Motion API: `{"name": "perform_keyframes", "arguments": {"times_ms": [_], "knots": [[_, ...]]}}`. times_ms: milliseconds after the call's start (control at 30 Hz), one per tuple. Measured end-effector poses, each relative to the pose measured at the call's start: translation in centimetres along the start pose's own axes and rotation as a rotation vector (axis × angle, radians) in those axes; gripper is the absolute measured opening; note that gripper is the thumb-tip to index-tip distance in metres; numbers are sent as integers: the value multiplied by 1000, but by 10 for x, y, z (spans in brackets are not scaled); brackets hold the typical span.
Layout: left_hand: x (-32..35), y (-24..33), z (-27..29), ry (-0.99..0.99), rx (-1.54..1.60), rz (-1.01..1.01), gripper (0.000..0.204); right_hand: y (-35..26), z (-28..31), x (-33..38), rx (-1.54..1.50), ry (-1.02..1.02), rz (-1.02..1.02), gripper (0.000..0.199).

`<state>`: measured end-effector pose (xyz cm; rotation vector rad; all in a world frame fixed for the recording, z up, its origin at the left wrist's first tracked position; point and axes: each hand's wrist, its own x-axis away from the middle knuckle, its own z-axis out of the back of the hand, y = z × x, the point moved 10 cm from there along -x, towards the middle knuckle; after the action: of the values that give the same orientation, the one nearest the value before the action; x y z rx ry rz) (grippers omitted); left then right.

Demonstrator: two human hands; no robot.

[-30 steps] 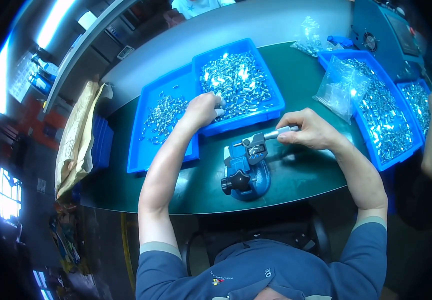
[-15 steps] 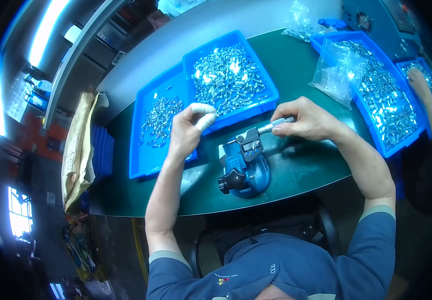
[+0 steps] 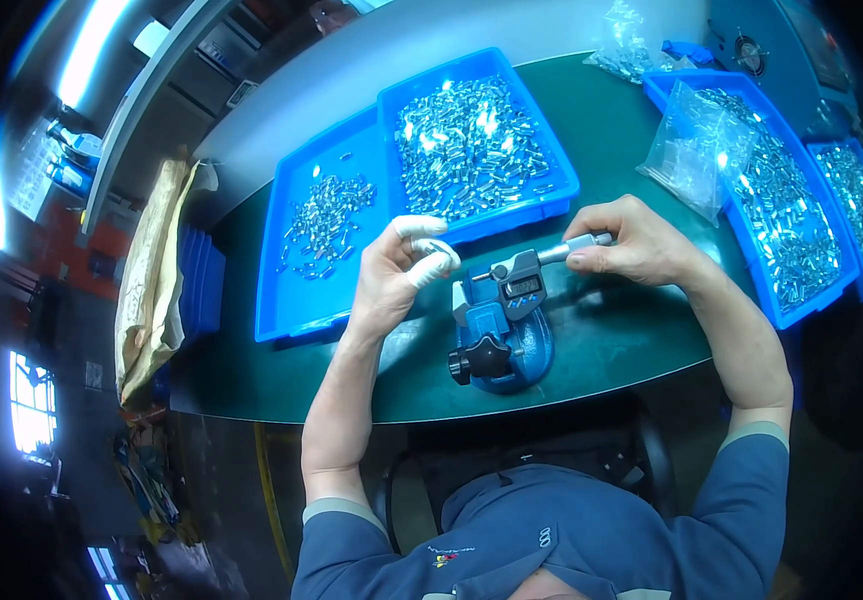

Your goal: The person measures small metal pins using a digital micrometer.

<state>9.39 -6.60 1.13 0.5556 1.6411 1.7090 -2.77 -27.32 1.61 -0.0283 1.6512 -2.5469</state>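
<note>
A digital micrometer (image 3: pixel 523 284) is clamped in a blue stand (image 3: pixel 510 358) with a black knob (image 3: pixel 486 357). My right hand (image 3: pixel 634 242) pinches the silver thimble of the micrometer between thumb and fingers. Just left of the measuring jaws, my left hand (image 3: pixel 392 275) has its thumb and index finger, both in white finger covers, curled together. Whatever sits between those fingertips is too small to make out. Behind the micrometer, a blue tray (image 3: pixel 574 190) holds a heap of small silvery metal cylinders (image 3: pixel 467 140).
A second blue tray (image 3: pixel 270 290) at left holds fewer cylinders, partly beneath the first. Another full blue tray (image 3: pixel 857 268) stands at right, with a clear plastic bag (image 3: pixel 687 150) over its edge. Brown paper (image 3: pixel 157 290) stands at the table's left side.
My left hand has moved right, closer to the micrometer jaws, its fingers curling nearer together. My right hand still grips the thimble. The whole view has shifted slightly.
</note>
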Motion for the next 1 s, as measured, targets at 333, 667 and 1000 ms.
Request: {"name": "perform_keyframes", "arguments": {"times_ms": [333, 667, 1000], "knots": [[4, -1, -10, -28, -7, -6, 27, 0, 2, -2, 18, 16, 40, 40], [8, 7, -17, -46, -77, -25, 31, 2, 1, -1, 27, 7, 11, 39], [8, 7, -23, -81, -116, 21, 29, -1, 0, -1, 21, 16, 30, 40]]}}
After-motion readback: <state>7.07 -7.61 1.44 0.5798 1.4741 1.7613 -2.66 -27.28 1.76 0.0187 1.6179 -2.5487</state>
